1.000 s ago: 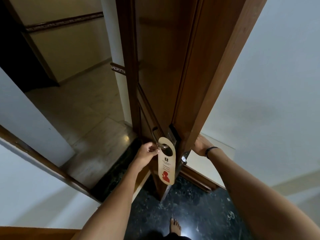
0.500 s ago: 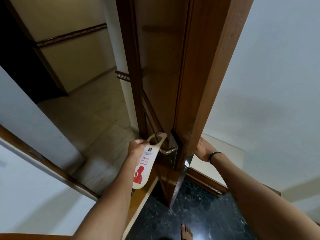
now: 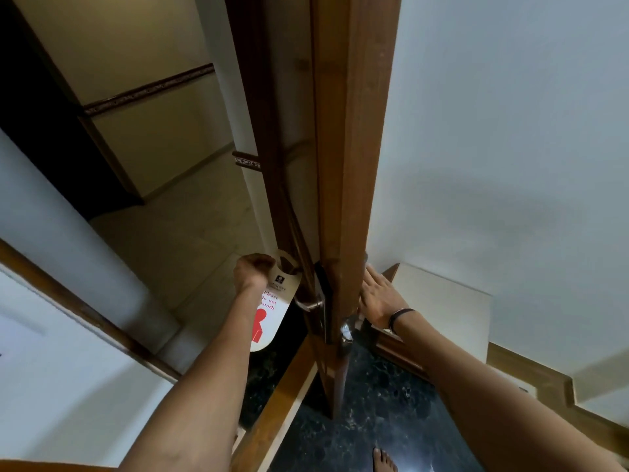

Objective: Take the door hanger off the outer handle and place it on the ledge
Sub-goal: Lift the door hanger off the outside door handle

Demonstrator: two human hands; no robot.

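The cream door hanger with red "do not disturb" print and a red figure hangs free of the metal outer handle, just to the handle's left. My left hand grips its top beside the round hole. The wooden door stands edge-on before me. My right hand lies flat with spread fingers against the door's inner face by its edge, above the inner knob. A pale ledge sits low at the right, behind that hand.
A wooden door frame runs diagonally at the lower left, with the tiled corridor floor beyond it. Dark marble flooring lies under me, with my bare foot on it. A white wall fills the right.
My left hand has pulled the hanger off the outer handle and drawn it left, away from the door. The door has swung to an edge-on angle; my right hand stays on it.
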